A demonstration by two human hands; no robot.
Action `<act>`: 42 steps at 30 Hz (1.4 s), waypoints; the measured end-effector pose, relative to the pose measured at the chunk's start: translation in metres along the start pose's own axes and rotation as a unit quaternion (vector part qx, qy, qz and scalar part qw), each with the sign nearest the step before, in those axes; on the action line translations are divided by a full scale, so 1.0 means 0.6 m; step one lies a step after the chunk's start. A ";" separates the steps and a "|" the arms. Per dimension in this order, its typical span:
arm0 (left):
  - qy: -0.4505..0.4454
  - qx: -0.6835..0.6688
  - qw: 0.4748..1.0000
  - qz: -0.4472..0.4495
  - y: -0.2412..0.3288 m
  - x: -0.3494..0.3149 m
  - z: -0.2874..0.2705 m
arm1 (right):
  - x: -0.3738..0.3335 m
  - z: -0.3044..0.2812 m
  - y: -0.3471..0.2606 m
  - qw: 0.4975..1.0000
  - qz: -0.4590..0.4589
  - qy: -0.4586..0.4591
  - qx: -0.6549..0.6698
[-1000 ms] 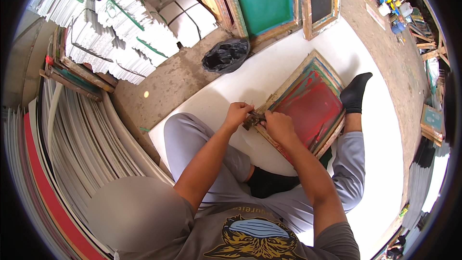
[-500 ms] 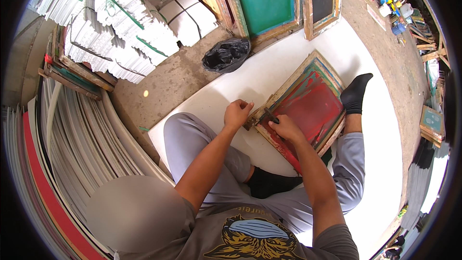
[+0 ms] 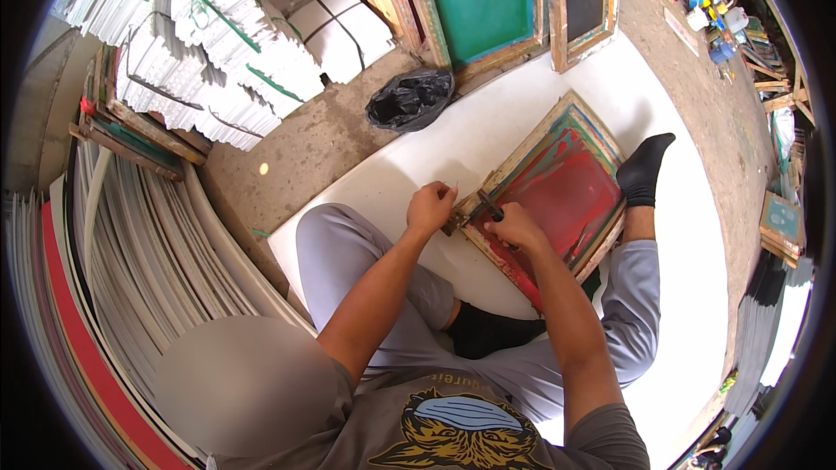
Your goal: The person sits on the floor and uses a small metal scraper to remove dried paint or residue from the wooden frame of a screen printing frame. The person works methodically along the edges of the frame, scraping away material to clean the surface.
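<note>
Fingers of your right hand [image 3: 517, 226] wrap a dark-handled tool [image 3: 491, 206].
Your left hand's [image 3: 430, 207] fingertips bunch close together by the frame's corner; whether they pinch anything, I cannot tell. Your red-meshed frame [image 3: 570, 191] lies on the white sheet [image 3: 688, 296].

"How do the arms [image 3: 370, 292] lie?"

"Both reach forward, angled inward, right elbow [image 3: 588, 357] bent."

"And at their ends?"

"Left hand [image 3: 431, 207] half curled; right hand [image 3: 516, 228] closed in a grip, near it."
</note>
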State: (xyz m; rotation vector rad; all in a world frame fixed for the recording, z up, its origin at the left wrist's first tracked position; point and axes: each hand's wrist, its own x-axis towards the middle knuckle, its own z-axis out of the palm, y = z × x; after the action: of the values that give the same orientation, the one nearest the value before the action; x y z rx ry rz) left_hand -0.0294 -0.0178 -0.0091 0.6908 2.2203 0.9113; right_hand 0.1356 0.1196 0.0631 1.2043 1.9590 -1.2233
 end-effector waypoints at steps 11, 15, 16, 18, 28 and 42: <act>-0.035 0.029 0.999 0.014 0.001 -0.006 0.011 | -0.004 0.049 0.010 0.969 -0.081 0.190 -0.136; -0.037 0.037 0.999 0.011 0.004 -0.007 0.009 | -0.011 0.058 0.005 0.952 -0.098 0.223 -0.183; -0.040 0.036 0.999 0.009 0.006 -0.007 0.008 | -0.009 0.065 0.010 0.945 -0.105 0.238 -0.197; -0.034 0.035 0.999 0.014 0.003 -0.006 0.009 | 0.000 0.075 0.021 0.934 -0.106 0.251 -0.230; -0.120 -0.286 0.943 -0.119 0.007 0.012 -0.014 | -0.018 0.051 -0.055 0.877 -0.184 0.263 -0.357; -0.012 0.279 0.942 0.188 -0.005 -0.002 -0.025 | 0.028 -0.016 -0.037 0.984 -0.166 0.042 -0.045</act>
State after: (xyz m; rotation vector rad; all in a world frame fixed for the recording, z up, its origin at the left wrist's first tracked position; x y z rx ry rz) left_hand -0.0399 -0.0267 -0.0022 1.4157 2.3801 0.4170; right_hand 0.1086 0.1307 0.0636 0.9220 2.3210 -1.2427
